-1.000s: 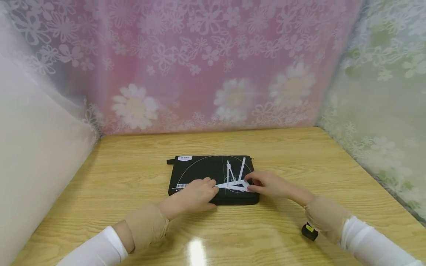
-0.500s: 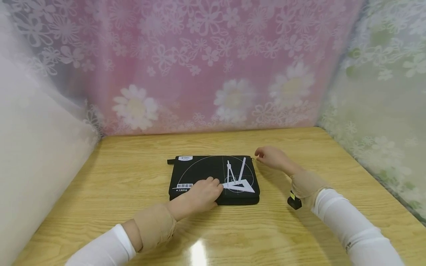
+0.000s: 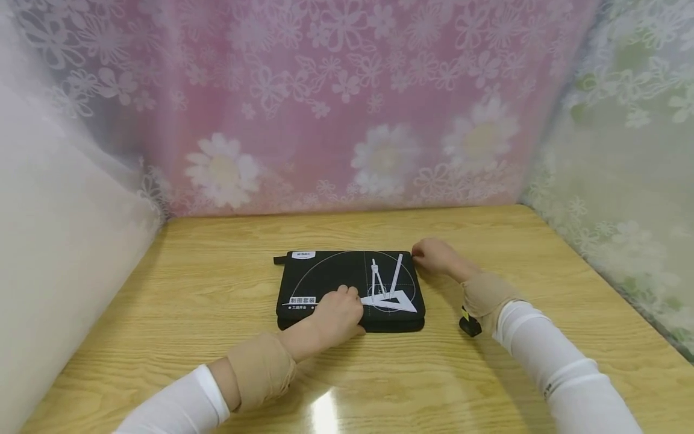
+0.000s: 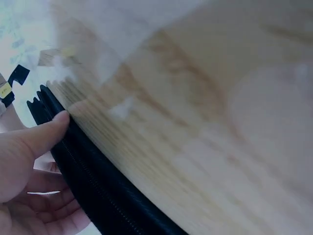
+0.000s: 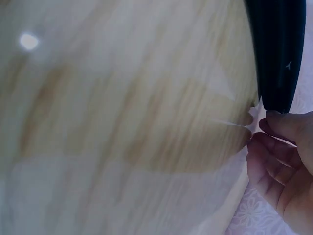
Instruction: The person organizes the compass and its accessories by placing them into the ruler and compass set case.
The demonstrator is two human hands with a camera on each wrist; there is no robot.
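Note:
A black zippered case (image 3: 331,277) lies flat on the wooden table, its cover printed in white with a compass, a ruler and a set square. My left hand (image 3: 337,316) grips its near edge, fingers on the cover. In the left wrist view, the thumb (image 4: 46,137) presses the side beside the zipper (image 4: 107,191). At the far right corner, my right hand (image 3: 436,256) has thumb and forefinger pinched together. The right wrist view shows those fingertips (image 5: 274,120) at the end of the case (image 5: 279,54); the zipper pull there is hidden between them.
A fabric tab (image 3: 279,260) sticks out at the case's far left corner. The wooden table (image 3: 217,271) runs back to a pink flowered curtain (image 3: 303,120), with pale curtains at both sides. A small black device (image 3: 470,325) is at my right wrist.
My right hand has left the near right part of the cover and moved to the far right corner, closing its fingers there. The left hand has shifted slightly right; the case stays put.

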